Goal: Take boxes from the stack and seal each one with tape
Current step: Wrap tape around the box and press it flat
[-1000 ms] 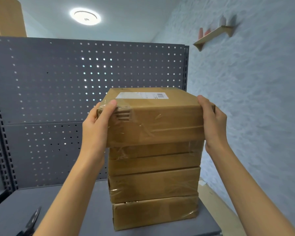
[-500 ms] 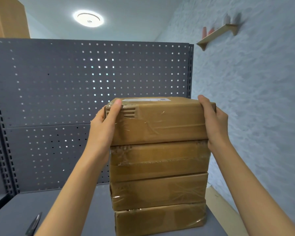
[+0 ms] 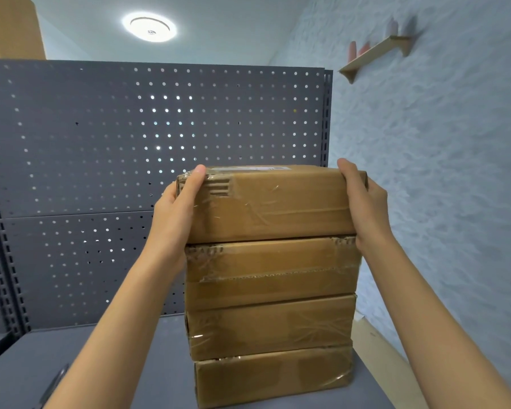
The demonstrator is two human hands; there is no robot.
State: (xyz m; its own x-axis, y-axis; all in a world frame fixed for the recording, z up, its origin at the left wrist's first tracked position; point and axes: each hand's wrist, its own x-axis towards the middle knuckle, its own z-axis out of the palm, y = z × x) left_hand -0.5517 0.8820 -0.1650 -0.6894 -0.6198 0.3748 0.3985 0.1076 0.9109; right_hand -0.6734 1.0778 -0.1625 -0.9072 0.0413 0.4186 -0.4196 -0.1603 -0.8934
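Note:
Several brown cardboard boxes wrapped in clear tape stand in a stack point(image 3: 272, 326) on a grey table point(image 3: 124, 358). The top box point(image 3: 275, 208) carries a white label on its upper face and lies level on the box below. My left hand point(image 3: 174, 214) grips its left end, thumb over the top front corner. My right hand point(image 3: 366, 202) grips the right end the same way. The fingers of both hands are hidden behind the box's sides.
A grey pegboard panel point(image 3: 101, 143) rises right behind the stack. A textured wall point(image 3: 440, 187) runs close along the right, with a small wooden shelf point(image 3: 375, 53) high up. A dark tool point(image 3: 53, 385) lies at the table's front left. A flat cardboard sheet point(image 3: 375, 340) leans by the wall.
The top box has come down from a raised, tilted pose and now lies flat on the stack; its label face is almost out of sight. Both hands kept their hold.

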